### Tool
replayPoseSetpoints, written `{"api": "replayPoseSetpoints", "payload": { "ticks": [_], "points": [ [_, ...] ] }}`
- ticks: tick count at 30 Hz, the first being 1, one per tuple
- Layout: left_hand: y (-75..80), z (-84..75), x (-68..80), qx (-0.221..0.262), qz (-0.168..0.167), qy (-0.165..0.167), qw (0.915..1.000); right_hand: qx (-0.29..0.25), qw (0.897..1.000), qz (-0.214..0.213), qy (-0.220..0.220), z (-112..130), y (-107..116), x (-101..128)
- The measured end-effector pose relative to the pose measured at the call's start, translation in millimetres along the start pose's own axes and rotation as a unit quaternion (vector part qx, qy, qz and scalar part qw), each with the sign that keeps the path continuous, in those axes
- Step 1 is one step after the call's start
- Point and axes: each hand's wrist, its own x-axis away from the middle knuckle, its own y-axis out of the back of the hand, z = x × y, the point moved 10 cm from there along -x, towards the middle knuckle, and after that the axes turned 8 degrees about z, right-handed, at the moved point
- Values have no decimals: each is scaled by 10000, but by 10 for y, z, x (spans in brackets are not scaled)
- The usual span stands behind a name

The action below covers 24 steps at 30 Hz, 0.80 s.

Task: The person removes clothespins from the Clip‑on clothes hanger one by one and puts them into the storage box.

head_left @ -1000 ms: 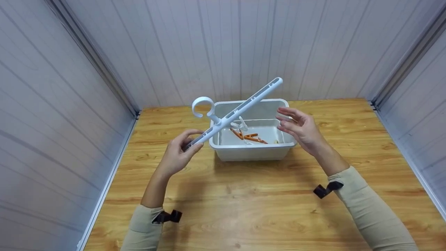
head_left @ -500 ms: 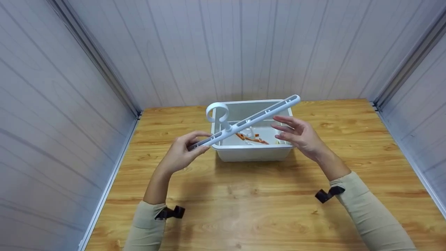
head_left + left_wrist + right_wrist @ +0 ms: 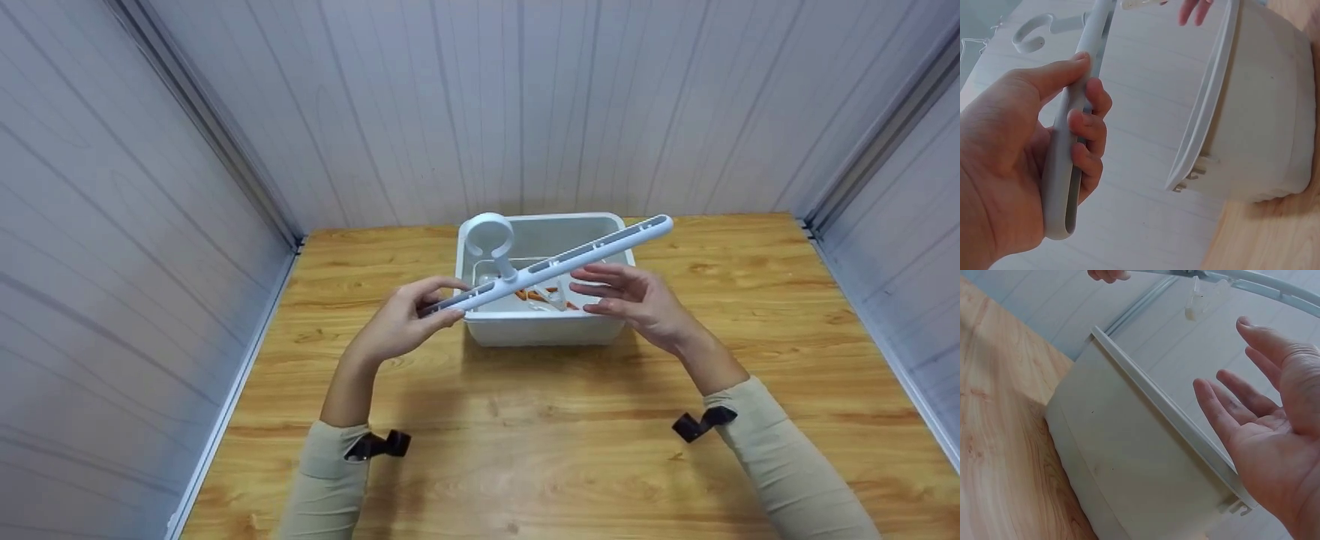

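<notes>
Wooden table (image 3: 525, 450): head shows, perhaps, pegs (image 3: 551, 298).

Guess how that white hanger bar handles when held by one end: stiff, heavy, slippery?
Probably stiff: the hanger bar juts straight past the bin with only the left hand gripping one end. Likely light, since a few fingers carry it. The smooth plastic may twist in the grip; the right hand hovers open beneath.
</notes>
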Motion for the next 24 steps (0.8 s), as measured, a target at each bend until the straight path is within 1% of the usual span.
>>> {"api": "replayPoseSetpoints", "payload": {
  "ticks": [6, 9, 14, 18, 24],
  "points": [
    [-54, 0, -55, 15, 98, -37, 9999, -220, 9997, 42, 120, 3, -48, 5],
    [-76, -7, -75, 9, 145, -112, 9998, -287, 9995, 13, 144, 2, -72, 2],
    [-106, -37, -101, -68, 184, -229, 9995, -289, 9995, -50, 147, 6, -113, -9],
    [-127, -59, -124, -75, 214, -264, 9994, -160, 9998, -53, 61, -1, -139, -15],
    [-145, -91, -146, -142, 258, -319, 9991, -145, 9998, 152, 22, -10, -198, -40]
  ]
}}
